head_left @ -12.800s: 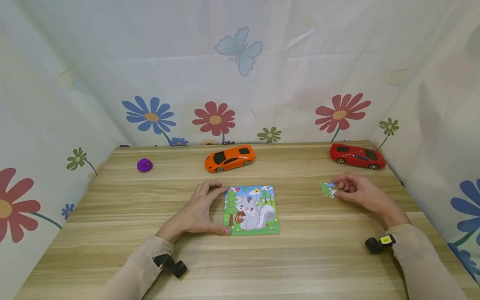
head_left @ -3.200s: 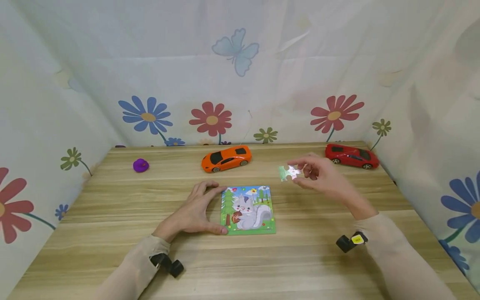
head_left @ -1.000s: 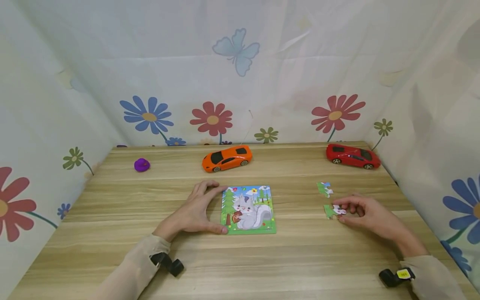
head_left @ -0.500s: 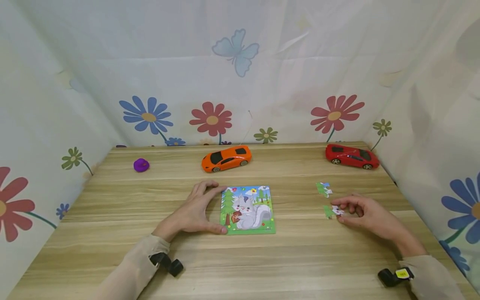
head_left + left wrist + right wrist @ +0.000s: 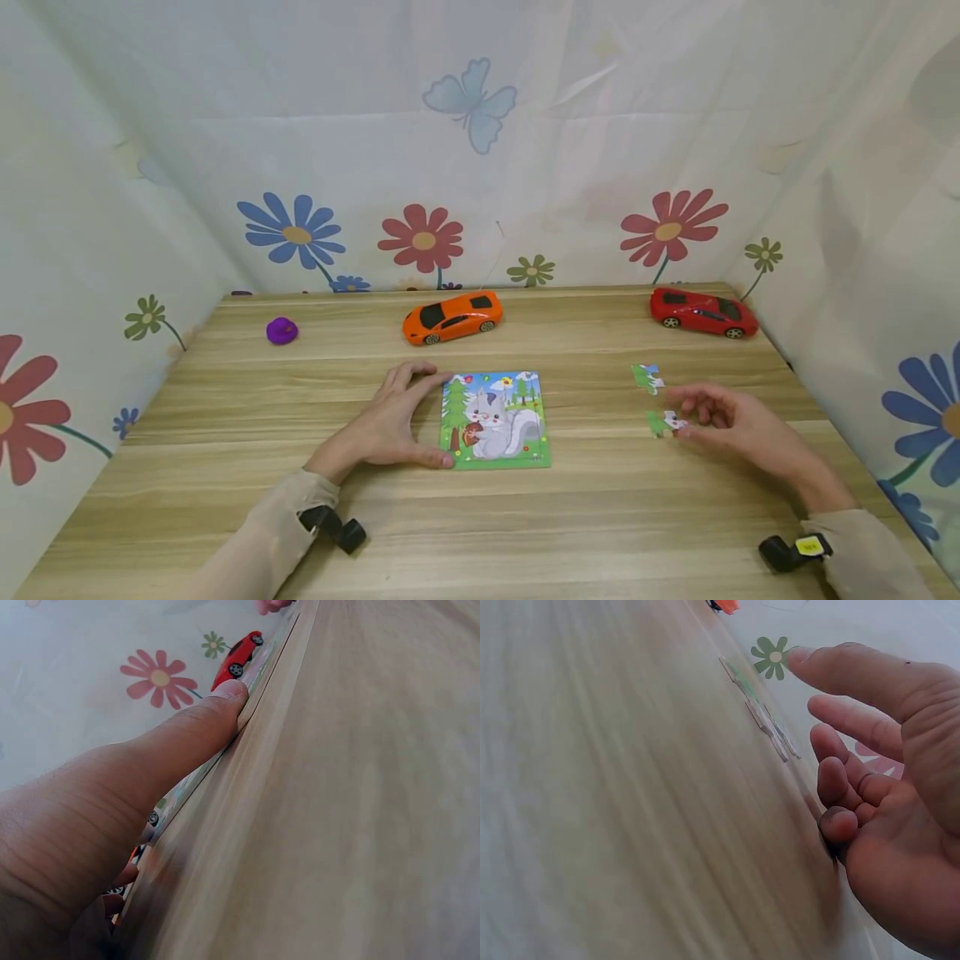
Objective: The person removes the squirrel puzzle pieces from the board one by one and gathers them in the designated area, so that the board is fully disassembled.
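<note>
Where the squirrel puzzle lies: flat on the bench, squirrel's head pointing rearward
Nearer jigsaw piece: right of puzzle, long axis sideways
Left hand: spread, touching puzzle's left corners
Right hand: released, fingers parted beside that piece

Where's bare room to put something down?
The roomiest bare wood lies in front of the squirrel puzzle, between the sleeves; another gap separates the purple toy from the orange car. Crowded: around the right hand and loose pieces.
</note>
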`<move>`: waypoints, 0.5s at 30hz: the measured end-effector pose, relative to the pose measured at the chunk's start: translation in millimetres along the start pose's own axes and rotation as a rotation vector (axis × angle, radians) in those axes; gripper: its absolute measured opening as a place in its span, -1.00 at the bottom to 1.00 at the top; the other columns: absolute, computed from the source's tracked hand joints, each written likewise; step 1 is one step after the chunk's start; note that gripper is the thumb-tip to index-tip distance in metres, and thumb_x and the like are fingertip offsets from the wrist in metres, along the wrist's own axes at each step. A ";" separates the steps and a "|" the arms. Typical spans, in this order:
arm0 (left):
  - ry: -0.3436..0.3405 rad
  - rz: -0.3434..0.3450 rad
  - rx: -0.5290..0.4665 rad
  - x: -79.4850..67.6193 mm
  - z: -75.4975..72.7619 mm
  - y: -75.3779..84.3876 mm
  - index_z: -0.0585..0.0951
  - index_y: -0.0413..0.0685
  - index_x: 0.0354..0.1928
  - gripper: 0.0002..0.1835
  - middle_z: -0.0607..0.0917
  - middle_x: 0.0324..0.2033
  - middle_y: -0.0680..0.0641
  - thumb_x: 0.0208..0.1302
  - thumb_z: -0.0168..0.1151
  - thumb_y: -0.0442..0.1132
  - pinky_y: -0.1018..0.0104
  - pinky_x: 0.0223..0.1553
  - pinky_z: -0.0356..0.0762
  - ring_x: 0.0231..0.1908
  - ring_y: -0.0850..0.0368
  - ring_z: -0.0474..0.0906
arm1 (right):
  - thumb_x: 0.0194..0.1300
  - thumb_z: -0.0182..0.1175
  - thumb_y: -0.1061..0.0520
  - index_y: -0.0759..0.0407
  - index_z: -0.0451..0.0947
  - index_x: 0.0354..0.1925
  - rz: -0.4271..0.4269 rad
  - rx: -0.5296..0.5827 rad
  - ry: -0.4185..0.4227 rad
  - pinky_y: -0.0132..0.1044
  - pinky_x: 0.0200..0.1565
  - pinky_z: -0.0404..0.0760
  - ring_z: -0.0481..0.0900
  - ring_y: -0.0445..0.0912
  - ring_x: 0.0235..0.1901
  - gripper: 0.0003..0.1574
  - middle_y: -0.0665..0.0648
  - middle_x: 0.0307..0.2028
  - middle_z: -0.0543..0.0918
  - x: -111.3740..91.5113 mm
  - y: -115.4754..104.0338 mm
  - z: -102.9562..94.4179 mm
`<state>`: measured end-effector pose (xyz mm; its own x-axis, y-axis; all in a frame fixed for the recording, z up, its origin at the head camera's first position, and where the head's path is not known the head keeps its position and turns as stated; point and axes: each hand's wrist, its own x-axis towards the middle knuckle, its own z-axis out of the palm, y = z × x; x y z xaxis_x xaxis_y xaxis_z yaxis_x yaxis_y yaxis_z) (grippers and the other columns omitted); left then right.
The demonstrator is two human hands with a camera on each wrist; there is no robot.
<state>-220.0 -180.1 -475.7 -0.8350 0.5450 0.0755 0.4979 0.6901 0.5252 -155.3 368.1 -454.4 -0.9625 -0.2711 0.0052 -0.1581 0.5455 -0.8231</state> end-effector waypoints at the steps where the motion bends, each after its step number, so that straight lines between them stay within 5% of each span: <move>1: 0.000 0.001 0.000 0.0 0.0 0.1 0.34 0.23 0.73 0.44 0.20 0.65 -0.13 -0.22 0.67 0.63 -0.49 0.56 0.22 0.62 -0.23 0.08 | 0.50 0.50 0.11 0.15 0.58 0.48 0.002 -0.003 0.008 -0.39 -0.15 0.60 0.53 -0.06 -0.09 -0.33 0.22 0.05 0.60 -0.2 -0.9 -0.3; 15: 0.005 0.006 0.000 0.1 0.3 -1.0 0.35 0.23 0.72 0.43 0.20 0.65 -0.13 -0.22 0.66 0.64 -0.49 0.56 0.22 0.61 -0.22 0.08 | 0.55 0.46 0.09 0.11 0.39 0.64 -0.035 0.029 0.095 -0.40 -0.06 0.71 0.60 -0.05 0.03 -0.16 0.27 0.30 0.61 15.1 -27.9 6.2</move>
<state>-220.6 -180.6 -476.5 -0.8330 0.5471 0.0826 0.5030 0.6867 0.5248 -164.1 343.8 -434.9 -0.9733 -0.2123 0.0874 -0.1873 0.5137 -0.8373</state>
